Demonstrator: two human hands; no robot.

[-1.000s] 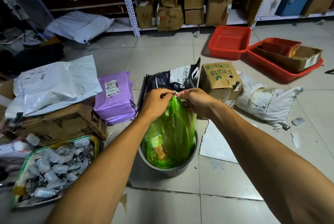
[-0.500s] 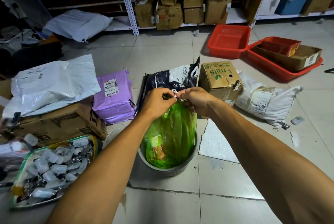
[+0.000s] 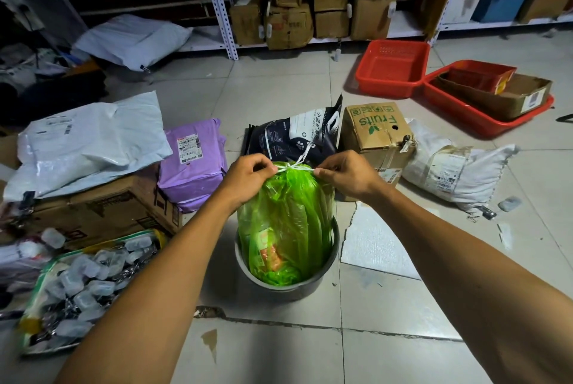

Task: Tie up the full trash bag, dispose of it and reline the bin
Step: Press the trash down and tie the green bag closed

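A full green trash bag (image 3: 288, 222) stands in a round grey bin (image 3: 325, 269) on the tiled floor in the middle of the view. Its top is gathered by a white drawstring (image 3: 296, 168), pulled taut sideways, with a loose loop sticking up behind. My left hand (image 3: 248, 174) pinches the string's left end. My right hand (image 3: 347, 172) pinches the right end. Both hands sit at the bag's neck, one on each side. Wrappers show through the green plastic.
Behind the bin lie a dark pet-food bag (image 3: 294, 135) and a "Fruits" carton (image 3: 376, 132). Left are a purple parcel (image 3: 192, 163), white mailers, a carton and a tray of small plastic boxes (image 3: 80, 284). Right lie a white foam sheet (image 3: 375, 244), a sack and red baskets (image 3: 392, 69).
My hands, close together over the bag's neck before, have pulled apart sideways. The white drawstring now stretches taut between them and the bag's top is cinched tighter.
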